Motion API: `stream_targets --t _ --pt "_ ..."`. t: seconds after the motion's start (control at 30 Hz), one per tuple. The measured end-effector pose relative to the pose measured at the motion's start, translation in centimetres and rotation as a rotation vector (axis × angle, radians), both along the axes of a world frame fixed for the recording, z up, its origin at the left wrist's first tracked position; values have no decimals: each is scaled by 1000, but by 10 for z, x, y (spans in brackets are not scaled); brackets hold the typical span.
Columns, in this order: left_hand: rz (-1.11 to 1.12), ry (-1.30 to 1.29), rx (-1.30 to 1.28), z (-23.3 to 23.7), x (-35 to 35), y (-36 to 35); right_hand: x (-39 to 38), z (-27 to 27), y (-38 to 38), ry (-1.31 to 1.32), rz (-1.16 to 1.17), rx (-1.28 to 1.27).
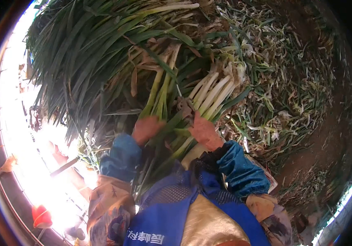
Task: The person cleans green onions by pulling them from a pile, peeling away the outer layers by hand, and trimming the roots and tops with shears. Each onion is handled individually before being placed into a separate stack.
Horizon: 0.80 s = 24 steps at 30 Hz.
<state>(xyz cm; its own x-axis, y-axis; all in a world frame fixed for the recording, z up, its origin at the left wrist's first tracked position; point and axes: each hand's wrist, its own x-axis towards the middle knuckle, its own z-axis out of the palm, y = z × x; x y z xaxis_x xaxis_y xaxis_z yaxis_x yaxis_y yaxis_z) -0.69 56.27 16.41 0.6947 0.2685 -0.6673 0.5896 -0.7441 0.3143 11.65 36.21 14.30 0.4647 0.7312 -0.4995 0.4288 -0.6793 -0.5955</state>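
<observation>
My left hand [147, 128], blurred, is at the lower end of several green leek-like stalks [156, 94]; its fingers are smeared, so its grip is unclear. To its right, my right hand [206, 132] is closed beside a dark grey-brown thing [185, 108] that I cannot identify. A thin, pale, blade-like strip shows just above that thing. Beyond my right hand lies a bunch of white stems [215, 93] with roots at the upper right. Green leaves pass between and below both hands.
A big heap of long green leaves [73, 61] fills the upper left. Leaf scraps and peelings [278, 82] cover the ground on the right, with brown soil [307, 151] beyond. A red object [41, 216] is at the lower left, beside strong glare.
</observation>
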Motion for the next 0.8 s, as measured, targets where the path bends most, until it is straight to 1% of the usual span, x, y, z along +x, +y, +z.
stream_targets --t 0.07,0.13,0.17,0.2,0.27,0.37,0.4,0.47,0.57,0.67,0.7,0.77,0.8 --pt "101 -438 196 -36 11 23 0 -7 -2 -53 2 -4" --pt "131 -348 158 -64 36 34 -10 -28 -8 -135 -25 196" --pt "151 -304 134 -71 44 30 -9 -25 -9 -120 -32 198" --pt "222 -341 172 -76 45 19 -9 -23 -11 -105 -39 201" --pt "354 -414 258 -81 45 2 -1 14 2 39 -56 30" --pt "396 -341 353 -86 39 -4 -22 24 -8 82 27 150" --pt "426 -289 304 -88 41 1 -21 26 -9 149 17 145" --pt "484 -177 209 -71 50 11 -23 29 -8 292 -2 134" --pt "469 -187 190 -72 50 13 -13 6 17 107 -26 38" --pt "378 -398 407 -74 45 6 9 4 33 69 -89 58" --pt "359 -429 399 -73 41 2 8 6 30 68 -78 69" --pt "320 -491 380 -56 38 -10 2 12 18 67 -56 88" --pt "352 -432 322 -54 33 -11 -8 15 9 112 -43 135"
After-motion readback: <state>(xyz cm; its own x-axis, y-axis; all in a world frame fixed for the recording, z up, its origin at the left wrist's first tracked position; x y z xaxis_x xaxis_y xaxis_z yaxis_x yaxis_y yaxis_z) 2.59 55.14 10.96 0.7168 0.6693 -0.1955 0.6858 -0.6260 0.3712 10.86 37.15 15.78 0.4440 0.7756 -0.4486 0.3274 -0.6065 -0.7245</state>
